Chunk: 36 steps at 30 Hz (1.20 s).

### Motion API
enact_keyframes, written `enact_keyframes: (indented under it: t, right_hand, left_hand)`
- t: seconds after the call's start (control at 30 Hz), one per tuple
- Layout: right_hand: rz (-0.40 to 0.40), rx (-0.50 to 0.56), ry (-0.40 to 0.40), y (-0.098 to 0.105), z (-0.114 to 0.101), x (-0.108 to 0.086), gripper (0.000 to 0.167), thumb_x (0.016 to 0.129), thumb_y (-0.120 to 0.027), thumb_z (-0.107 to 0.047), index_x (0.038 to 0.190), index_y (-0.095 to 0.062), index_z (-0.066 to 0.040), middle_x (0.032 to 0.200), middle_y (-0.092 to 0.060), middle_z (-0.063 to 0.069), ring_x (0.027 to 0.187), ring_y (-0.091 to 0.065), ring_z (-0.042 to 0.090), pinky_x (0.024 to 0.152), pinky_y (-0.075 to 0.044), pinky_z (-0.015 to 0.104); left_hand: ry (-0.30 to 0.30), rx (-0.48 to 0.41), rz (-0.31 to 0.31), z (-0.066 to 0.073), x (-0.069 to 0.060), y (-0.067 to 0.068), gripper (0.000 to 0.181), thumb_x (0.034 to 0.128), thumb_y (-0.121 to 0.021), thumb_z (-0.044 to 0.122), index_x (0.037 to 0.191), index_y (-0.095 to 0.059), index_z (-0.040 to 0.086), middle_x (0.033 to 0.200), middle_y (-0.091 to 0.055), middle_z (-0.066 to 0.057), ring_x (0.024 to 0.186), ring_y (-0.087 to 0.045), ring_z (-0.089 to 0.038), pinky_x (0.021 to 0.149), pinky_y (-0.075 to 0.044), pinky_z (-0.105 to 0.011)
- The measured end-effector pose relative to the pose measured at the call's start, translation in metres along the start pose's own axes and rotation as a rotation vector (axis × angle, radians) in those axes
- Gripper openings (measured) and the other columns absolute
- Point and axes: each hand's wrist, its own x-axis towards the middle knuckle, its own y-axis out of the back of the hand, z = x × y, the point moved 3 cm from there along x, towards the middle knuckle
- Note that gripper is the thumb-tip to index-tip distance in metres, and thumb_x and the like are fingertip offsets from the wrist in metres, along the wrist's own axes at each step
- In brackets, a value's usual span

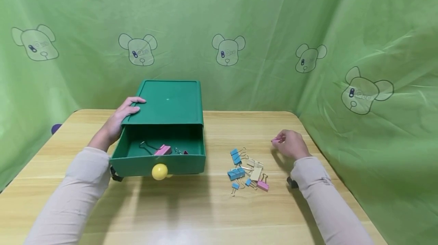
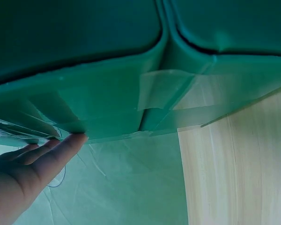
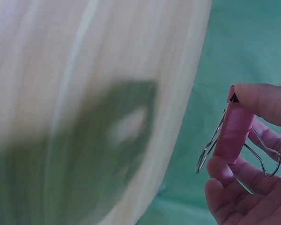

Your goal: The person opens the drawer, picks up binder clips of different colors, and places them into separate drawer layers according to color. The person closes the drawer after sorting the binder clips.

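My right hand (image 1: 291,144) pinches a pink binder clip (image 3: 235,131) between thumb and fingers, above the right side of the table. Both of the clip's wire handles show in the right wrist view. With fairly straight fingers, my left hand (image 1: 118,121) rests against the left side and top edge of a green drawer box (image 1: 167,102). The box's drawer (image 1: 137,166) is pulled out, with a yellow round knob (image 1: 159,171) in front. Inside lie a pink binder clip (image 1: 163,150) and a smaller dark pink clip (image 1: 185,152), partly hidden by the drawer front.
Between the box and my right hand lies a loose group of binder clips: blue ones (image 1: 236,174), cream ones (image 1: 256,173) and a pink one (image 1: 262,185). The wooden table (image 1: 239,218) ends at a green curtain (image 1: 267,85) behind and to the right.
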Motion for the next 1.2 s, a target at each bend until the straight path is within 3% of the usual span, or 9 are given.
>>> enact_keyframes:
  t: [0.77,1.2]
  right_hand:
    - [0.111,-0.03,0.185,0.021,-0.059,-0.014,0.02,0.085,-0.074,-0.022,0.094,-0.068,-0.005,0.092,-0.066,0.012,0.091,-0.059,0.035,0.081,-0.046,0.05]
    - [0.151,-0.04,0.266,0.029,-0.087,-0.021,0.019,0.084,-0.076,-0.021,0.094,-0.069,-0.005,0.092,-0.066,0.011,0.089,-0.058,0.033,0.08,-0.046,0.049]
  left_hand:
    - [0.007,0.044,0.0,0.0,-0.001,0.0,0.028,0.1025,-0.031,0.025,0.127,-0.046,0.025,0.154,-0.011,-0.015,0.137,-0.008,-0.041,0.107,-0.01,-0.068]
    - [-0.001,0.002,-0.004,0.0,0.0,0.0,0.029,0.1024,-0.032,0.022,0.125,-0.048,0.031,0.154,-0.01,-0.016,0.136,-0.009,-0.041,0.107,-0.012,-0.065]
